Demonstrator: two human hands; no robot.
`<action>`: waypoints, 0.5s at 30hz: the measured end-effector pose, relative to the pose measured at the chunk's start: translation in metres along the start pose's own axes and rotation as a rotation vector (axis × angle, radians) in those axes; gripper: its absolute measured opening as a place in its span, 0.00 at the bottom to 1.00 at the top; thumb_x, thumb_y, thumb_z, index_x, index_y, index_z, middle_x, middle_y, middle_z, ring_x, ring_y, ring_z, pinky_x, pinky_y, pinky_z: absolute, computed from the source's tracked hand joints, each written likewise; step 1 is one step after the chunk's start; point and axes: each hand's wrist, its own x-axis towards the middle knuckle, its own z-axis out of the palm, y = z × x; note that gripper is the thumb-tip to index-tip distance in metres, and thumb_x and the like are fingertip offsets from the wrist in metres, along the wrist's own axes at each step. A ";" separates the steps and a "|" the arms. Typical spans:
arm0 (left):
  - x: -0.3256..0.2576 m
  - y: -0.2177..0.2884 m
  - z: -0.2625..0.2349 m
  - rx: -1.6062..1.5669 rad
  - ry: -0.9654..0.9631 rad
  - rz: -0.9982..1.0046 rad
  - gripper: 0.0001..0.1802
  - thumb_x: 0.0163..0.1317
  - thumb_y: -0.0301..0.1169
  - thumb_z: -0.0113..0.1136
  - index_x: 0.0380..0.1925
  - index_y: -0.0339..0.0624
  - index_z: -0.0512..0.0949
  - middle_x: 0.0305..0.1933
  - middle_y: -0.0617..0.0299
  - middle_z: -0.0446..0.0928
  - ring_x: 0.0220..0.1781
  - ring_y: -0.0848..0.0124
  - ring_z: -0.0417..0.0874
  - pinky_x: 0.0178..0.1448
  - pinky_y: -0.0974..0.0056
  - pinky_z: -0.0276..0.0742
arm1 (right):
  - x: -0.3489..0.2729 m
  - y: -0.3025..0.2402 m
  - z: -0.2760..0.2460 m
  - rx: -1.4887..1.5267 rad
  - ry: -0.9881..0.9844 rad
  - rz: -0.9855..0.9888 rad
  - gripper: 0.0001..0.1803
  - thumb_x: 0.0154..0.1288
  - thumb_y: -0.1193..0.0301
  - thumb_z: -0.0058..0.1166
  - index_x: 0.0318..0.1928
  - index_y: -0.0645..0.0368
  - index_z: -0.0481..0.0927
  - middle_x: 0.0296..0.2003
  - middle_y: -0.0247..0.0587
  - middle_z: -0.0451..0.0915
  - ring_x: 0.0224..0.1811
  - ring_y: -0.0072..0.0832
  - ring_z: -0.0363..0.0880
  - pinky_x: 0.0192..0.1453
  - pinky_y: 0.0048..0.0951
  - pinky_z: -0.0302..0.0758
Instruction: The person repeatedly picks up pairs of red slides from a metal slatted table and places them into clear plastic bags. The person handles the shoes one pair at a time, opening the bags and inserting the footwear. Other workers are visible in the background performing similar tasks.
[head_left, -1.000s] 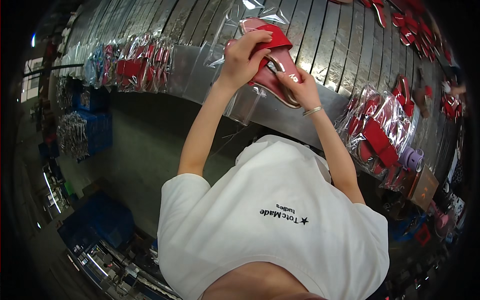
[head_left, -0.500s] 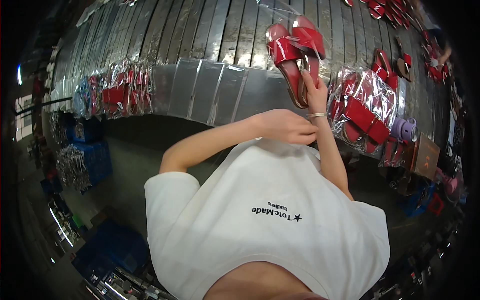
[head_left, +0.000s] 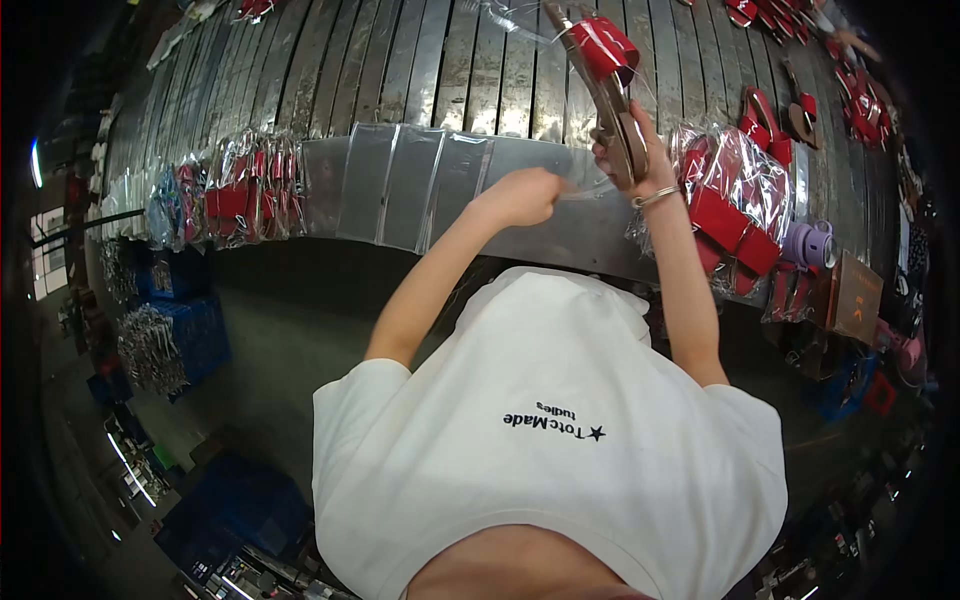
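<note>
Red-strapped sandals [head_left: 612,90] are gripped by their soles in the right hand [head_left: 632,160], raised over the slatted metal table [head_left: 420,70]. A clear plastic bag [head_left: 560,185] is pinched in the left hand [head_left: 520,197], its fingers closed on the film just beside the sandals' heels. Empty clear bags [head_left: 400,185] are laid flat along the table's near edge, between bagged red sandals [head_left: 235,185] at left and another bagged stack [head_left: 725,200] at right.
</note>
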 end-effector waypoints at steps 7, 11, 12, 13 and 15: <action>-0.022 -0.007 0.030 -0.855 0.290 -0.099 0.36 0.48 0.17 0.55 0.61 0.47 0.64 0.49 0.45 0.76 0.50 0.55 0.79 0.55 0.56 0.75 | 0.028 0.044 0.021 -0.340 0.559 -0.682 0.12 0.62 0.62 0.59 0.32 0.57 0.78 0.22 0.29 0.77 0.21 0.16 0.73 0.23 0.19 0.66; -0.006 -0.018 0.046 -1.519 0.403 -0.227 0.38 0.46 0.14 0.62 0.59 0.44 0.62 0.44 0.55 0.75 0.47 0.62 0.80 0.48 0.60 0.80 | 0.056 0.095 -0.042 -0.300 0.472 -0.498 0.18 0.52 0.63 0.67 0.39 0.61 0.78 0.22 0.29 0.76 0.22 0.16 0.71 0.26 0.18 0.66; -0.005 -0.032 0.067 -1.573 0.373 -0.303 0.35 0.47 0.14 0.62 0.57 0.43 0.63 0.43 0.56 0.76 0.46 0.63 0.80 0.47 0.61 0.80 | 0.059 0.109 -0.071 -0.480 0.511 -0.366 0.22 0.49 0.63 0.69 0.41 0.62 0.77 0.25 0.32 0.77 0.25 0.19 0.73 0.30 0.21 0.69; -0.011 -0.041 0.087 -1.537 0.353 -0.340 0.27 0.49 0.14 0.61 0.51 0.40 0.67 0.42 0.57 0.77 0.43 0.65 0.82 0.43 0.64 0.81 | 0.055 0.116 -0.096 -0.649 0.559 -0.243 0.27 0.46 0.63 0.70 0.44 0.63 0.76 0.28 0.34 0.78 0.27 0.22 0.75 0.33 0.23 0.71; -0.026 -0.054 0.120 -1.601 0.324 -0.357 0.25 0.50 0.14 0.60 0.49 0.38 0.68 0.42 0.55 0.77 0.42 0.65 0.82 0.42 0.64 0.81 | 0.044 0.121 -0.116 -0.989 0.497 -0.295 0.34 0.40 0.64 0.72 0.49 0.64 0.73 0.36 0.40 0.78 0.35 0.29 0.77 0.41 0.28 0.73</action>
